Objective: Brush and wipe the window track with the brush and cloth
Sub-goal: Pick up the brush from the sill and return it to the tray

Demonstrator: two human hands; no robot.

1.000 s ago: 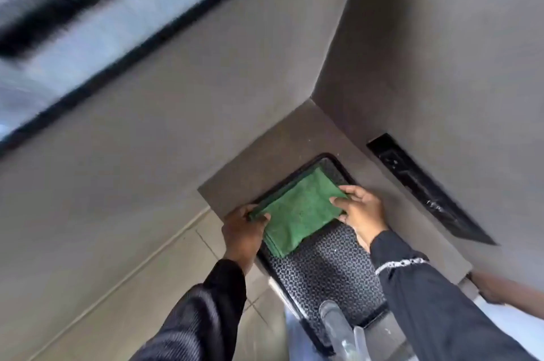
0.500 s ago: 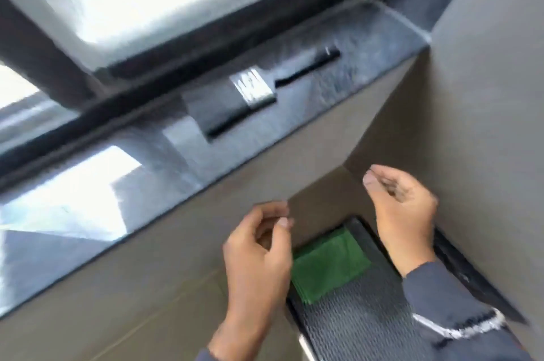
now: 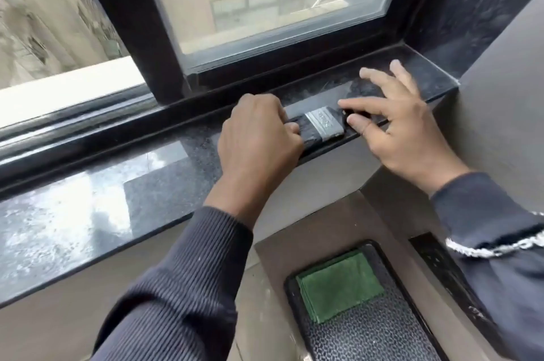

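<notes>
One green cloth (image 3: 338, 287), folded, lies nearest on the far end of a black textured tray (image 3: 368, 340) below the sill, parked there, I'd judge, so it stays clean and within reach for the wiping that follows the brushing.

Two hands work higher up on the dark polished sill (image 3: 117, 184). One paintbrush (image 3: 322, 126) lies flat along the sill's near edge, bristles to the left, silver ferrule in the middle, handle running right. The left hand (image 3: 256, 137) is curled down over the bristle end, knuckles up; whether its fingers actually pinch the bristles I cannot tell, since the hand hides them. The right hand (image 3: 397, 128) is spread, with thumb and forefinger closing on the handle just right of the ferrule while the other fingers stay loose. It looks like a pick-up, one hand steadying and one lifting.

One window track (image 3: 206, 104) runs beyond the brush, under the dark frame, and appears not yet touched. Farthest, I count two glass panes.
</notes>
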